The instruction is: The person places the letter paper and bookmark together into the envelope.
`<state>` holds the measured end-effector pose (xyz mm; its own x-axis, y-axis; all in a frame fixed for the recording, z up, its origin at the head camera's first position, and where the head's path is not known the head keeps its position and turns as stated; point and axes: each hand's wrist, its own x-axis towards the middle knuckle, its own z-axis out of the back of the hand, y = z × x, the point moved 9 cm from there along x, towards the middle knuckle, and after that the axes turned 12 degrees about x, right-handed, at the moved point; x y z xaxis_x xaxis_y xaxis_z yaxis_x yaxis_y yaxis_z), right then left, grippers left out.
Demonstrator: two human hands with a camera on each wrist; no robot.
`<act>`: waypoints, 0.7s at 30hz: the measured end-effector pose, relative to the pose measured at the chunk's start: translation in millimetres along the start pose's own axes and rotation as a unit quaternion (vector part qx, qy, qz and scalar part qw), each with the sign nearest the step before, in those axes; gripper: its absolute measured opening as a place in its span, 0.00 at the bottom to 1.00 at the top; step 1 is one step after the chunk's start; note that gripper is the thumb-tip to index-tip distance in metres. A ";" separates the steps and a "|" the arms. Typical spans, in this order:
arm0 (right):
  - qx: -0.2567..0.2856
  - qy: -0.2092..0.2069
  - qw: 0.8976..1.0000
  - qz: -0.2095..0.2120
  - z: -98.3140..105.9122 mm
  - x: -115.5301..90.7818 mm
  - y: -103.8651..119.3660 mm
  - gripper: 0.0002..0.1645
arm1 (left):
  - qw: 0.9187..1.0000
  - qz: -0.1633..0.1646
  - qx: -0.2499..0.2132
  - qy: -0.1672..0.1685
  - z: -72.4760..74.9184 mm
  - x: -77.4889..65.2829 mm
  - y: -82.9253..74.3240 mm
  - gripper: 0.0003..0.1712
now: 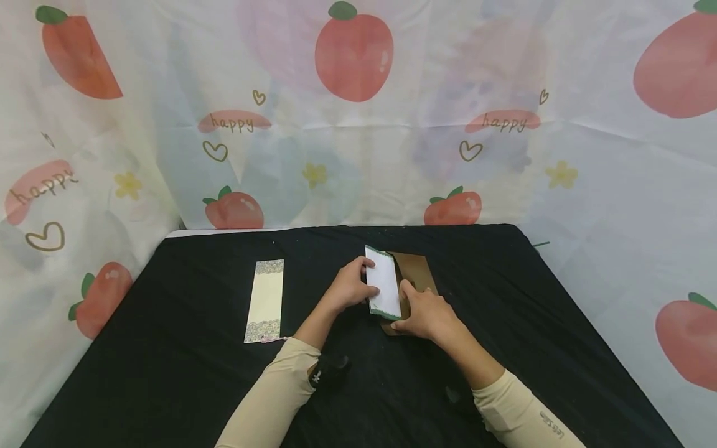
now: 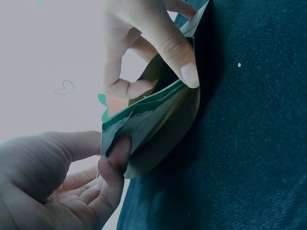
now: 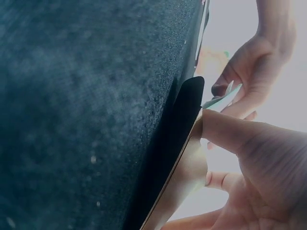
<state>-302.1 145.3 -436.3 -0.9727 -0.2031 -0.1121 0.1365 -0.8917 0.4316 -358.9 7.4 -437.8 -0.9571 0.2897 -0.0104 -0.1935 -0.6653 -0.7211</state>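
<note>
My left hand [image 1: 348, 286] pinches a white card with green-patterned ends [image 1: 383, 283], thumb on the front face near its left edge. The card looks folded in layers. Right beside it, my right hand [image 1: 427, 313] holds a brown paper sleeve or envelope [image 1: 417, 269]. The left wrist view has the brown paper [image 2: 165, 143] bowed open around the card's green edge [image 2: 144, 106], with my right thumb [image 2: 189, 72] at the corner. How far the card sits inside is unclear. In the right wrist view, my right fingers grip the brown paper [image 3: 184, 177].
A long cream card with lace-patterned ends [image 1: 266, 298] and a thin pink cord lies to the left. Black cloth [image 1: 185, 311] covers the table. A printed curtain with fruit and "happy" lettering [image 1: 358, 155] surrounds the back and sides.
</note>
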 end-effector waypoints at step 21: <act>-0.001 -0.004 1.000 0.003 2.0 -0.8 1.5 0.43 | 1.000 -0.006 0.012 0.017 -12.2 1.8 -3.7 0.29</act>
<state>-301.5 144.9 -433.8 -0.9732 -0.2053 -0.1033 0.1425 -0.8917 0.4296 -357.3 18.8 -443.6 -0.9471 0.3198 -0.0256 -0.2099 -0.6779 -0.7045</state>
